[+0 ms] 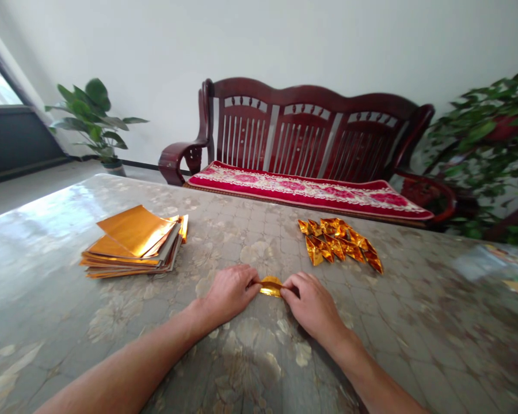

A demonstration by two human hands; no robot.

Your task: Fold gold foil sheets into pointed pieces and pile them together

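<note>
Logged left to right, positions taken from your grips.

Far left of both grips, well apart and beyond the tabletop (414, 328), stands 1 potted plant (90, 118) on the floor. On the tabletop, left of your left hand (228, 294) and farther out, lies 1 stack of gold foil sheets (132, 244). The sheets are loosely fanned, with the top one sitting askew; too many to count.

Between your hands sits 1 small folded gold foil piece (270, 286), just above the tabletop surface or resting on it, I cannot tell which. Left grip: thumb and fingers closed on its left end. Right grip: closed on its right end. The two grips are near each other, separated only by the piece.

Ahead and to the right of your right hand (311, 305), near it, lies 1 pile of folded gold foil pieces (339, 241). They overlap in a rough row, about ten; exact count unclear.

Straight beyond the grips, past the tabletop edge, stands 1 dark wooden bench (311, 123) with 3 slatted back panels and 1 red patterned cushion (306, 190). Far right of the grips is 1 leafy plant (479, 149).
</note>
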